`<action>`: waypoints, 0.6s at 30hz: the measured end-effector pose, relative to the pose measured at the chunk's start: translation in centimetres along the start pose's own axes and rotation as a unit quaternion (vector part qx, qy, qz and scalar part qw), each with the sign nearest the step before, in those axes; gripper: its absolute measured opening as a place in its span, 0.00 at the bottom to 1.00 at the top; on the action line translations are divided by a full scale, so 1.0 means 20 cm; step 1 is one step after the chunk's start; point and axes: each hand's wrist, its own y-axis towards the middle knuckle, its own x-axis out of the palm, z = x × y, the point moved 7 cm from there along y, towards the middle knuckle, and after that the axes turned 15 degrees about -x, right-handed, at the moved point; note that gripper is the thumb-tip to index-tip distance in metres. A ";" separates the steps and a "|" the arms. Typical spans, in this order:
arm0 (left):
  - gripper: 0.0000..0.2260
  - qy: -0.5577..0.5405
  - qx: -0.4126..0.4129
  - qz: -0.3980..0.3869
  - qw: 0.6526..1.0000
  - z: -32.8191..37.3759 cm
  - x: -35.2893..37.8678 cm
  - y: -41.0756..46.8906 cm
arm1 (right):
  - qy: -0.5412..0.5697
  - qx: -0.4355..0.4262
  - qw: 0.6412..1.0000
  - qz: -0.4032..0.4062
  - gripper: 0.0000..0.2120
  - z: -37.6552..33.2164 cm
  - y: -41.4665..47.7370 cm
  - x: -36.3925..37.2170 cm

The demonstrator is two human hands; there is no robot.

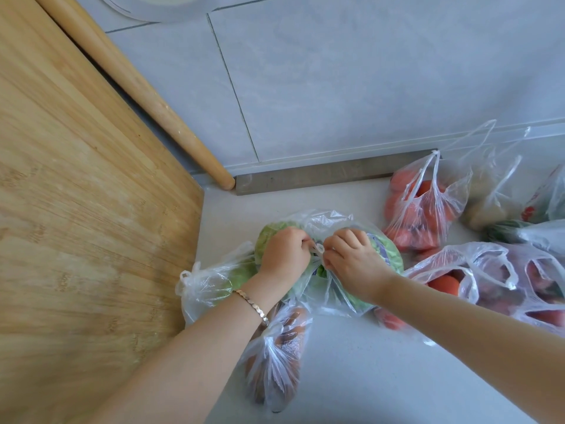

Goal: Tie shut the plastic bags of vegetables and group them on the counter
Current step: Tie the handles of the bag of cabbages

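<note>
1. A clear bag of leafy greens [383, 250] is being held on the counter [367, 377], beside other bags. Its handles [318, 248] are being pinched by the left hand [284, 252] and right hand [354, 261], close together.
2. A knot is seemingly being tightened (best pulled evenly, low against the greens).
3. Room is being hemmed by the wooden cutting board [91, 209] leftward and the tomato bag [425, 209] rightward; bare counter lies nearer the person.

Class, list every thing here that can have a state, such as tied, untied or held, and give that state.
Left hand: fingers pinch one handle of the cabbage bag.
Right hand: fingers pinch the other handle.
Cabbage bag: mid-tie, not yet knotted.
Left green bag: knotted shut.
Front bag: neck gathered, looks tied.
Tomato bag: untied, handles loose.
Right red bag: untied, handles loose.
</note>
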 end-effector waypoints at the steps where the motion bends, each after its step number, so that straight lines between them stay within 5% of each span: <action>1: 0.10 0.010 -0.011 0.008 1.000 -0.01 -0.01 0.01 | -0.004 -0.007 1.000 -0.007 0.08 0.00 0.01 0.00; 6: 0.11 0.046 -0.043 0.038 0.997 0.01 -0.04 0.01 | 0.005 -0.022 0.997 -0.075 0.07 0.01 0.05 0.03; 11: 0.09 0.160 0.015 -0.032 0.986 0.01 -0.04 0.01 | 0.056 0.082 0.979 -0.178 0.07 0.05 0.02 -0.04; 15: 0.13 0.102 0.103 -0.020 0.989 0.18 -0.11 -0.06 | 0.114 0.173 0.977 -0.059 0.05 0.12 -0.08 -0.34; 18: 0.10 0.042 0.167 -0.034 0.984 0.41 -0.11 -0.21 | 0.124 0.268 0.954 -0.047 0.04 0.22 -0.23 -0.55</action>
